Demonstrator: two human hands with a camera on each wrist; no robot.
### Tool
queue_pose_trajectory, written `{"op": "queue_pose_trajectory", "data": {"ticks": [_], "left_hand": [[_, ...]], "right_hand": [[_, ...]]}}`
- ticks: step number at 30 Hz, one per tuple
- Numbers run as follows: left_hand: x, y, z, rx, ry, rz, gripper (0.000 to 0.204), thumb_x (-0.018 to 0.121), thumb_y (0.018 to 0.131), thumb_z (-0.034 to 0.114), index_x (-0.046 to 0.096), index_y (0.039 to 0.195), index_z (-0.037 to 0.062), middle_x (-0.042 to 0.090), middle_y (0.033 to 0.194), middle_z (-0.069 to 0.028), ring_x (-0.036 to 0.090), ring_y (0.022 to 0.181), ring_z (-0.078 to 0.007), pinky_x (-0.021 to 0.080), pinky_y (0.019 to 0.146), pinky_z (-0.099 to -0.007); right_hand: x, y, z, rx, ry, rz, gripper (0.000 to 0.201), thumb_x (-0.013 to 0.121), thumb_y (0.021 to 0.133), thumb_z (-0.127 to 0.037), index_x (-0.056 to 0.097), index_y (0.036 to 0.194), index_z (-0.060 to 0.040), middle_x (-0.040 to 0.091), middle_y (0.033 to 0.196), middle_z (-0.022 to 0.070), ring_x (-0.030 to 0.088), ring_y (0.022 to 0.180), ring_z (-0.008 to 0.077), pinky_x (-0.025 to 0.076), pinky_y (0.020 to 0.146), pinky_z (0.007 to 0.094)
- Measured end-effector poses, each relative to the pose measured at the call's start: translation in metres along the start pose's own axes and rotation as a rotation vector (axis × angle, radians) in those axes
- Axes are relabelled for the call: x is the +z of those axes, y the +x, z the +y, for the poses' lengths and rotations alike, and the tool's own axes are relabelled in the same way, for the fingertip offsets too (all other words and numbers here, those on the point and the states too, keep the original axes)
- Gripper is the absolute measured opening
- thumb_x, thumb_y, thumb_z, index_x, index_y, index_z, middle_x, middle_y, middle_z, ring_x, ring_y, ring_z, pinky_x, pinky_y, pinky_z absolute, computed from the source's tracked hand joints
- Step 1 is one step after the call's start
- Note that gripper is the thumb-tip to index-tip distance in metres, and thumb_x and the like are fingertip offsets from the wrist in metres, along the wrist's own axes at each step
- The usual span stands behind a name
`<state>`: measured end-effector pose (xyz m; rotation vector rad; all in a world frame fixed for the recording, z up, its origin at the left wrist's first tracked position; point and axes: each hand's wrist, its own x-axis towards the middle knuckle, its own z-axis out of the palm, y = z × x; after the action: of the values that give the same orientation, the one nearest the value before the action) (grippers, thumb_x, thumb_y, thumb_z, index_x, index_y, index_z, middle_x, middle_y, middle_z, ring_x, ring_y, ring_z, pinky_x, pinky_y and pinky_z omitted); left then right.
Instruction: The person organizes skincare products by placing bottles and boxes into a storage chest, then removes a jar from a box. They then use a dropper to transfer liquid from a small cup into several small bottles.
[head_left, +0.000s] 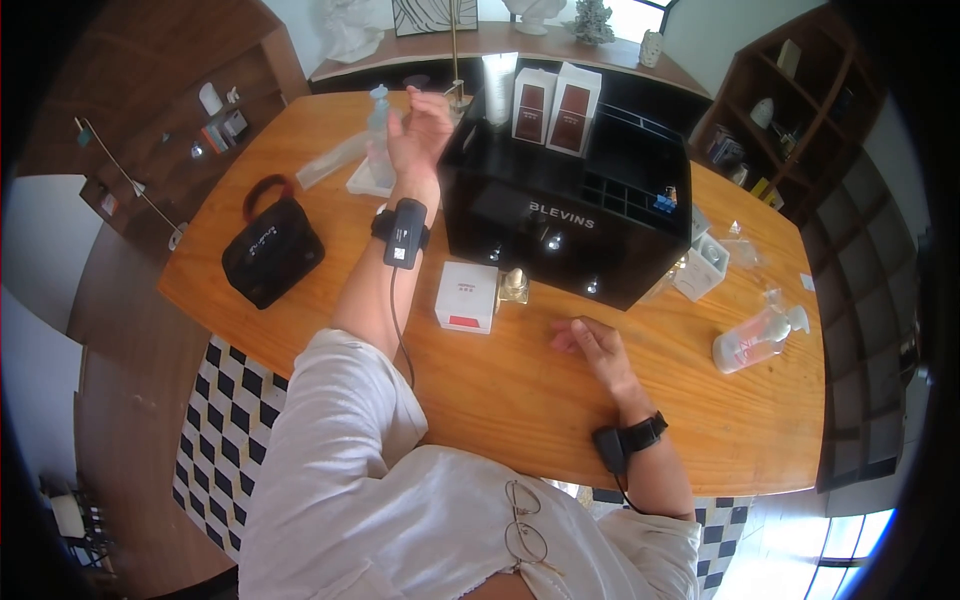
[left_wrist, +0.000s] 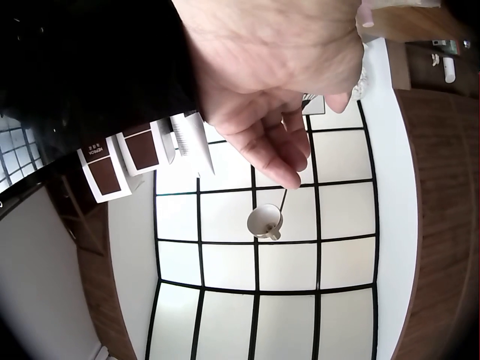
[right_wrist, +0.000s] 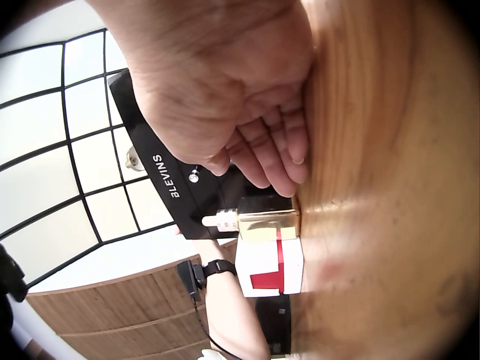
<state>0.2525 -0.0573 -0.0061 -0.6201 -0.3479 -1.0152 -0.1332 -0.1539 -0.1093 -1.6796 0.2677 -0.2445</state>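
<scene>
My left hand (head_left: pixel 418 135) is raised beside the left end of a black BLEVINS organizer box (head_left: pixel 500 205), its fingers loosely bent and nothing in them. A bottle with a blue pump top (head_left: pixel 378 105) stands just left of it. On the box top are a white tube (head_left: pixel 499 88) and two white-and-brown cartons (head_left: pixel 574 108). Low over the table in front of the box, my right hand (head_left: pixel 598 350) has relaxed fingers and holds nothing. Nearest to it are a glass dropper bottle (right_wrist: pixel 264 223) and a white box with a red patch (head_left: pixel 466 297).
A black bag with a red handle (head_left: pixel 272 245) sits at the table's left. To the right lie a clear pump bottle (head_left: pixel 757 340) and an open white carton (head_left: pixel 702 268). Behind the box rises a lamp with a brass stem (head_left: pixel 455 45).
</scene>
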Motion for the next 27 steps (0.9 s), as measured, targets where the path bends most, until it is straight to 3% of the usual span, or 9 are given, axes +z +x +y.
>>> {"op": "queue_pose_trajectory", "data": {"ticks": [6, 10, 13, 15, 17, 19, 22, 25, 27], "left_hand": [[0.008, -0.010, -0.008, 0.052, -0.012, 0.014, 0.040, 0.052, 0.095, 0.031, 0.062, 0.108, -0.0050, 0.056, 0.091, -0.0110, 0.057, 0.088, -0.0204, 0.058, 0.076, -0.0315], [0.034, -0.023, -0.026, 0.014, 0.067, -0.080, 0.034, 0.052, 0.096, 0.027, 0.062, 0.110, -0.0031, 0.060, 0.089, -0.0090, 0.058, 0.086, -0.0192, 0.059, 0.079, -0.0332], [0.068, -0.006, -0.042, -0.156, 0.527, -0.261, 0.033, 0.050, 0.099, 0.027, 0.062, 0.113, -0.0008, 0.064, 0.097, -0.0104, 0.062, 0.093, -0.0210, 0.056, 0.087, -0.0376], [0.093, 0.020, -0.063, -0.065, 1.165, -0.300, 0.033, 0.050, 0.101, 0.029, 0.061, 0.118, 0.0019, 0.064, 0.114, -0.0126, 0.062, 0.109, -0.0239, 0.052, 0.095, -0.0407], [0.107, 0.054, -0.094, -0.118, 1.884, -0.422, 0.042, 0.055, 0.099, 0.036, 0.057, 0.127, 0.0042, 0.059, 0.129, -0.0157, 0.057, 0.124, -0.0290, 0.048, 0.100, -0.0437], [0.100, 0.078, -0.126, -0.289, 2.176, -0.351, 0.039, 0.068, 0.093, 0.030, 0.063, 0.115, -0.0016, 0.066, 0.107, -0.0101, 0.062, 0.105, -0.0211, 0.051, 0.091, -0.0342], [0.058, 0.112, -0.115, -0.338, 2.817, -0.913, 0.054, 0.064, 0.094, 0.041, 0.052, 0.136, 0.0092, 0.055, 0.135, -0.0186, 0.054, 0.126, -0.0341, 0.045, 0.104, -0.0441], [0.037, 0.121, -0.115, -0.560, 2.994, -0.807, 0.064, 0.070, 0.088, 0.043, 0.048, 0.141, 0.0133, 0.054, 0.136, -0.0199, 0.052, 0.127, -0.0365, 0.044, 0.105, -0.0441], [0.029, 0.126, -0.114, -0.546, 2.977, -0.794, 0.069, 0.077, 0.083, 0.038, 0.048, 0.140, 0.0143, 0.054, 0.135, -0.0193, 0.054, 0.126, -0.0349, 0.045, 0.104, -0.0425]], "right_hand": [[-0.001, 0.000, -0.002, -0.021, -0.040, 0.015, 0.036, 0.050, 0.106, -0.026, 0.068, 0.113, 0.0045, 0.071, 0.089, 0.0080, 0.065, 0.084, 0.0133, 0.055, 0.081, 0.0281], [0.000, 0.000, 0.000, -0.022, -0.054, 0.021, 0.032, 0.051, 0.106, -0.023, 0.068, 0.113, 0.0030, 0.071, 0.089, 0.0076, 0.066, 0.085, 0.0133, 0.055, 0.082, 0.0278], [0.001, -0.002, -0.003, -0.010, -0.088, 0.029, 0.029, 0.052, 0.105, -0.021, 0.068, 0.113, 0.0018, 0.071, 0.089, 0.0071, 0.066, 0.086, 0.0131, 0.055, 0.083, 0.0277], [0.001, -0.002, -0.005, -0.016, -0.118, 0.020, 0.027, 0.052, 0.105, -0.019, 0.068, 0.113, 0.0010, 0.071, 0.089, 0.0067, 0.067, 0.086, 0.0130, 0.055, 0.083, 0.0275], [0.002, -0.002, -0.004, -0.031, -0.125, 0.021, 0.026, 0.052, 0.105, -0.018, 0.068, 0.113, 0.0011, 0.071, 0.089, 0.0065, 0.067, 0.087, 0.0130, 0.055, 0.083, 0.0275], [0.002, -0.002, -0.004, -0.043, -0.132, 0.021, 0.025, 0.053, 0.104, -0.017, 0.068, 0.113, 0.0011, 0.071, 0.089, 0.0062, 0.067, 0.087, 0.0129, 0.055, 0.084, 0.0274], [0.001, -0.001, -0.001, -0.051, -0.132, 0.019, 0.024, 0.054, 0.104, -0.017, 0.068, 0.113, 0.0008, 0.072, 0.090, 0.0058, 0.067, 0.087, 0.0128, 0.055, 0.084, 0.0272], [0.001, -0.002, -0.001, -0.046, -0.116, 0.015, 0.024, 0.055, 0.103, -0.017, 0.068, 0.114, 0.0003, 0.072, 0.092, 0.0058, 0.068, 0.089, 0.0129, 0.055, 0.085, 0.0272], [0.001, -0.002, -0.003, -0.034, -0.110, 0.012, 0.023, 0.055, 0.103, -0.017, 0.068, 0.114, -0.0003, 0.073, 0.093, 0.0058, 0.068, 0.089, 0.0131, 0.054, 0.085, 0.0271]]}}
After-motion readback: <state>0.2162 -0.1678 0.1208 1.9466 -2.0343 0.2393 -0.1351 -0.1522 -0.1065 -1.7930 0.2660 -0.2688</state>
